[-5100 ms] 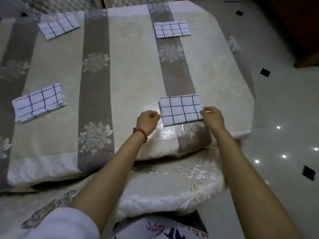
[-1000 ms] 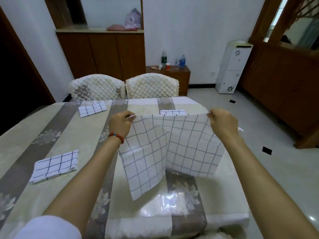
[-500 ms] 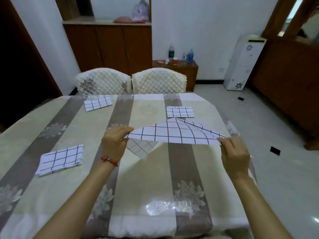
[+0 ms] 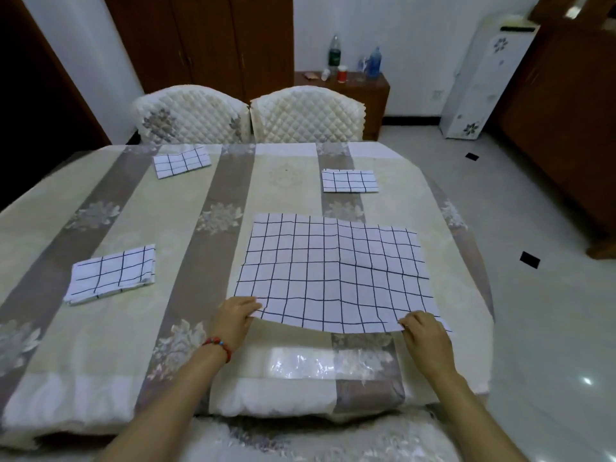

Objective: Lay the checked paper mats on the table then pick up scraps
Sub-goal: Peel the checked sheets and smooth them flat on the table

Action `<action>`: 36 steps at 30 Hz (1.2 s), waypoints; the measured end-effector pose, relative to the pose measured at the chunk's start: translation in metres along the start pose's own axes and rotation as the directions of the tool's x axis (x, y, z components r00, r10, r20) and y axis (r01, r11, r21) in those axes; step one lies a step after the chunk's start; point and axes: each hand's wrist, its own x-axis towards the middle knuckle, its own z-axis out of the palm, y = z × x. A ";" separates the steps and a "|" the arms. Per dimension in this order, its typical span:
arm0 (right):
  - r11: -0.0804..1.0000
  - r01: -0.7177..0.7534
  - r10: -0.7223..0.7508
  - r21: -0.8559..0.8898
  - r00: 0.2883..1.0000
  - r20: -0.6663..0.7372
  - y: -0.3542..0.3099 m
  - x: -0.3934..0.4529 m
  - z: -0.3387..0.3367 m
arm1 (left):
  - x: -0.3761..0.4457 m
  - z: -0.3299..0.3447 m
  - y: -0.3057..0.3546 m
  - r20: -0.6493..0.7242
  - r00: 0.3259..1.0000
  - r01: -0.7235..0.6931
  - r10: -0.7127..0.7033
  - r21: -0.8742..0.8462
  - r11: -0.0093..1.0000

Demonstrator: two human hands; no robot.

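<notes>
Open mat (image 4: 333, 271) on table (image 4: 186, 228) at near right; folded mats left (image 4: 111, 273), far left (image 4: 181, 161), far right (image 4: 349, 181); two chairs (image 4: 246, 115) behind.

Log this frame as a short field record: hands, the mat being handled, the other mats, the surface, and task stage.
left hand: left hand pinches the near-left corner of the unfolded mat
right hand: right hand pinches its near-right corner
unfolded mat: spread open, far part lying on the tablecloth, near edge held slightly raised
folded mats: three, at left, far left, far right
task stage: one mat nearly laid; three not yet unfolded
scraps: none visible
</notes>
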 end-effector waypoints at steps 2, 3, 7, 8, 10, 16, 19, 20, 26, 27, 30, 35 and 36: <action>0.999 -0.025 0.021 0.035 0.994 0.104 0.001 -0.003 0.001 | -0.007 0.012 -0.010 0.080 0.997 0.004 -0.006 0.025 1.000; 0.996 -0.053 0.043 0.068 0.988 0.148 0.002 -0.004 0.000 | -0.010 0.016 -0.011 0.137 0.991 0.002 -0.005 0.020 1.000; 0.974 -0.174 0.143 0.144 0.969 0.203 0.008 0.000 -0.006 | -0.013 0.011 0.000 0.240 0.954 0.204 -0.181 -0.073 0.976; 0.966 -0.221 0.198 0.136 0.967 0.163 0.010 0.004 -0.008 | -0.011 0.009 0.002 0.228 0.941 0.277 -0.249 -0.100 0.956; 0.913 -0.360 0.350 0.190 0.933 0.084 0.016 0.017 -0.011 | 0.001 0.004 0.003 0.191 0.897 0.431 -0.399 -0.172 0.886; 0.740 -0.602 0.597 0.300 0.793 0.118 0.039 0.076 0.000 | 0.064 0.018 0.000 0.195 0.697 0.717 -0.690 -0.224 0.660; 0.657 -0.678 0.670 0.330 0.725 0.156 0.043 0.102 0.007 | 0.088 0.027 -0.008 0.188 0.631 0.775 -0.753 -0.179 0.606; 0.619 -0.697 0.696 0.362 0.700 0.160 0.044 0.110 0.008 | 0.095 0.029 -0.010 0.182 0.615 0.788 -0.768 -0.180 0.588; 0.448 -0.836 0.796 0.317 0.534 0.285 0.046 0.135 0.014 | 0.124 0.028 -0.010 0.249 0.489 0.858 -0.836 -0.310 0.409; 0.443 -0.841 0.799 0.312 0.528 0.288 0.046 0.136 0.014 | 0.125 0.028 -0.011 0.255 0.484 0.855 -0.837 -0.339 0.392; 0.466 -0.828 0.798 0.314 0.546 0.254 0.044 0.135 0.015 | 0.121 0.026 -0.020 0.260 0.473 0.850 -0.842 -0.386 0.359; 0.595 -0.730 0.735 0.336 0.663 0.141 0.035 0.122 0.022 | 0.101 0.027 -0.022 0.213 0.494 0.800 -0.843 -0.491 0.345; 0.622 -0.717 0.721 0.314 0.681 0.127 0.033 0.118 0.023 | 0.096 0.027 -0.022 0.183 0.513 0.779 -0.839 -0.510 0.365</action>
